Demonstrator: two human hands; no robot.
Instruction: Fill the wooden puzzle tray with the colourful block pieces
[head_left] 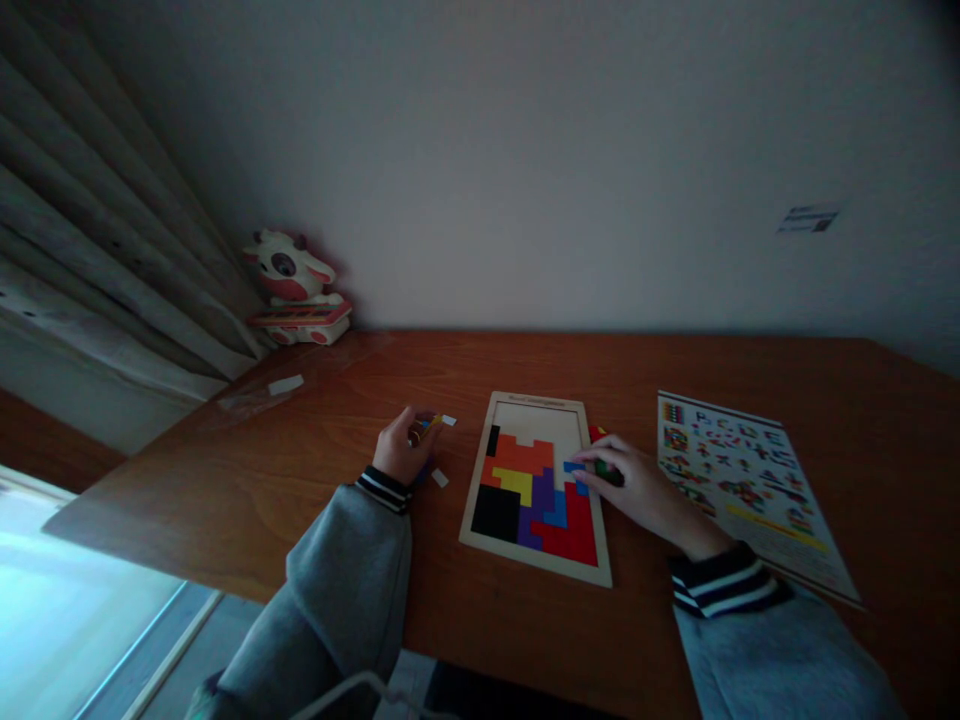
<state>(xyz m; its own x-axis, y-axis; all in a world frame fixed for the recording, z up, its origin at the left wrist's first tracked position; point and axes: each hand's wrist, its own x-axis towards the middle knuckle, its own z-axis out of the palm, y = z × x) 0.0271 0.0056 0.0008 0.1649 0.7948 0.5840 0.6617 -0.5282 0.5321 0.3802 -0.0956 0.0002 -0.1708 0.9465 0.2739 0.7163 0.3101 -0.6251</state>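
Note:
A wooden puzzle tray (474, 493) lies on the brown table, its lower half filled with coloured block pieces and its upper part bare. My right hand (637, 488) rests at the tray's right edge, fingers curled on a blue piece (573, 467), with a green and a red piece under the hand. My left hand (401, 447) lies left of the tray, closed round a few small coloured pieces (425, 427). Two white pieces (440, 478) lie beside that hand.
A printed sheet of coloured patterns (739, 480) lies right of the tray. A cow-shaped toy (296, 288) stands at the back left corner by the curtain (97, 250). A clear plastic bag (259, 398) lies near the left table edge.

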